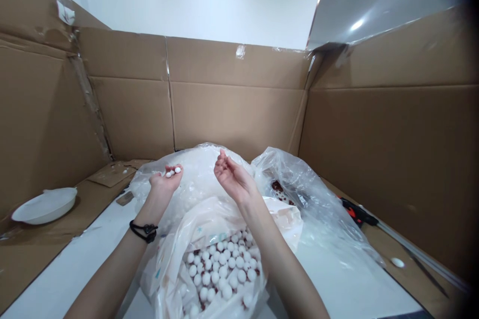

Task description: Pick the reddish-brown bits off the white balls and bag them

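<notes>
My left hand (pixel 167 178) is turned palm up above the plastic bags, with a few small white balls (pixel 173 172) on its fingers. To its right, my right hand (pixel 232 174) is raised with curled fingers; whether anything is in them is too small to tell. Below and between my forearms, an open plastic bag (pixel 175 254) holds several white balls (pixel 223 259) with reddish-brown bits among them. Behind it lies a large clear bag (pixel 200 172) full of white material.
A white oval dish (pixel 47 205) sits on cardboard at the left. Another clear bag (pixel 322 214) with reddish-brown contents lies at right, near a black-and-red tool (pixel 357 212) and a small white piece (pixel 397 262). Cardboard walls (pixel 235 109) surround the white table (pixel 337 279).
</notes>
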Available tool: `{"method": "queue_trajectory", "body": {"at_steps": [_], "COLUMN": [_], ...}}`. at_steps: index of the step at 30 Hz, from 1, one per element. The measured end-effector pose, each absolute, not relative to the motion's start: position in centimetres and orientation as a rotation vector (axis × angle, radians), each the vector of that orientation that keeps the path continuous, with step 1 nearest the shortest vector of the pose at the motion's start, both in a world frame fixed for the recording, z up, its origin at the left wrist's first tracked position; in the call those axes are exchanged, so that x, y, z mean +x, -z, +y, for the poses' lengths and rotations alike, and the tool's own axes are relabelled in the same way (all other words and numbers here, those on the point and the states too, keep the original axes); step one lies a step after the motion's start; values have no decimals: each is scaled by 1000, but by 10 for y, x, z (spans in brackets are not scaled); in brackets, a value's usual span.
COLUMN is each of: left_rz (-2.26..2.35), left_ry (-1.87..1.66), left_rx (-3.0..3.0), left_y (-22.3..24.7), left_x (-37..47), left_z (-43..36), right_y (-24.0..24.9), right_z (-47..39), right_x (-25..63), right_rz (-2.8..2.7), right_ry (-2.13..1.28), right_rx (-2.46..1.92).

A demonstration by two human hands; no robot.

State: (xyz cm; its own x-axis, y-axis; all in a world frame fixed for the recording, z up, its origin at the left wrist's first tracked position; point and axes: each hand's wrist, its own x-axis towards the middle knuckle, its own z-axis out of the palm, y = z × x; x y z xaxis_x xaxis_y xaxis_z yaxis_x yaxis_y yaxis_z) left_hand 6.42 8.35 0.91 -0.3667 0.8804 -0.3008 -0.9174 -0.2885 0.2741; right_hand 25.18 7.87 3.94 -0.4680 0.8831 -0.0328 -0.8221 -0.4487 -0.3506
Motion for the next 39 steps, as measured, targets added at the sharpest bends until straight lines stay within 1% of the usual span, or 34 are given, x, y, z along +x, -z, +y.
{"method": "queue_trajectory", "body": {"at_steps": [5,11,13,14,16,18,23,29,32,36,39], "left_rz": [458,397,394,421,480,511,530,535,560,679,757], "left_ry": [-1808,-1662,-1638,-1599,-1495,-1414,-1323,-1281,-1260,-1203,-1171], "left_rx": [8,377,574,767,1087,1276,1466,1680,1728,1818,1916], "left_y": [-18,-49,-58,-61,-64,-65,-66,-66,-65,-61,-58], "left_x": [77,101,108,111,116,120,124,125,125,125,126], "left_z": [73,41,30,24,16,9,-5,-11,-10,-9,-9], "right_y": [-31,-38,-43,-46,-51,-55,-58,-59,-59,-57,-55], "right_z": [74,65,58,54,45,34,16,14,13,13,14], "right_x": [245,244,246,247,250,253,261,265,265,262,260], "right_rz": [-609,-732,-770,-800,-882,-975,-1176,-1192,-1215,-1235,-1262], "right_ry": [-2083,-2013,-1961,-1922,-1816,-1696,-1533,-1475,-1385,-1215,-1176], "right_rx": [-174,-222,-185,-160,-116,-100,-96,-76,-67,-71,-87]}}
